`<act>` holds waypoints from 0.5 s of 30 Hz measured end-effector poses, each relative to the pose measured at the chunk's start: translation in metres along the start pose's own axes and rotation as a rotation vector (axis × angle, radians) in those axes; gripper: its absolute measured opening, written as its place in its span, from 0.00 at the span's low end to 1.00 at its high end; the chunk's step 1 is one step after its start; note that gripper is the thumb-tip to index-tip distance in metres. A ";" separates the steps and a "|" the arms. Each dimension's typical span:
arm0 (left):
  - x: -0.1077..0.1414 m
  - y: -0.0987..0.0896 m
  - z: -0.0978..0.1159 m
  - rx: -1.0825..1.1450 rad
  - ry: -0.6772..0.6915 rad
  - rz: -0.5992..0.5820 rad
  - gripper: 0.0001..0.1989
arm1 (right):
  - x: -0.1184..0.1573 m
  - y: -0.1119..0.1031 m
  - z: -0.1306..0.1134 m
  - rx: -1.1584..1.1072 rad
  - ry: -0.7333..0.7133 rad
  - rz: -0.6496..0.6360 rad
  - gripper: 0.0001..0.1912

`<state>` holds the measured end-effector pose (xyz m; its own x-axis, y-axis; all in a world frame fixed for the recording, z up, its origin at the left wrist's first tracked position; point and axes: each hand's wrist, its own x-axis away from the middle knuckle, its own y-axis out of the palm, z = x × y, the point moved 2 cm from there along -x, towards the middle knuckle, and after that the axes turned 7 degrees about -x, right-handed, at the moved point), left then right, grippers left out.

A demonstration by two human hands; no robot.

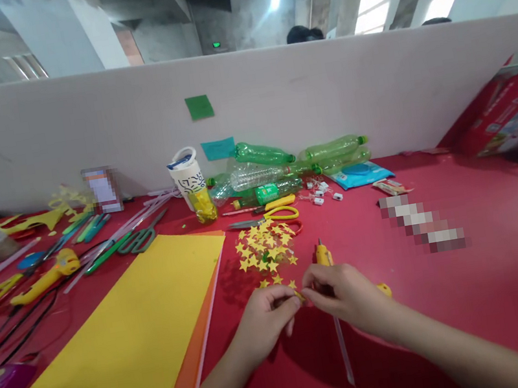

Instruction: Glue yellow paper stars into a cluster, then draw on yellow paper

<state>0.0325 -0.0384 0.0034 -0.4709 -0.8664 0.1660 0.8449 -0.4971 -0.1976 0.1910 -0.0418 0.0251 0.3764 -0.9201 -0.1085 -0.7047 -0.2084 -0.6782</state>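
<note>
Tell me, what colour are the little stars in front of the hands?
The little stars are yellow, seen best in the head view.

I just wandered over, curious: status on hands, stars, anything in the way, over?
Left hand pinching small yellow piece; right hand beside it, contact unclear. Yellow star cutouts just beyond. Possibly in the way: glue gun, partly hidden by right hand.
</note>
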 end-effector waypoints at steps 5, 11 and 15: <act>-0.002 0.000 -0.002 0.032 0.026 -0.019 0.10 | 0.001 0.004 -0.002 -0.118 0.017 0.007 0.06; -0.002 0.001 -0.004 -0.003 -0.027 0.026 0.11 | 0.004 -0.030 0.020 0.443 0.068 0.017 0.06; -0.003 -0.001 -0.007 -0.020 -0.022 0.062 0.12 | 0.018 -0.052 0.045 0.624 0.088 -0.147 0.08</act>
<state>0.0312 -0.0352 -0.0032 -0.4117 -0.8946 0.1740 0.8671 -0.4432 -0.2273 0.2608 -0.0325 0.0257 0.3727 -0.9260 0.0595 -0.1580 -0.1265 -0.9793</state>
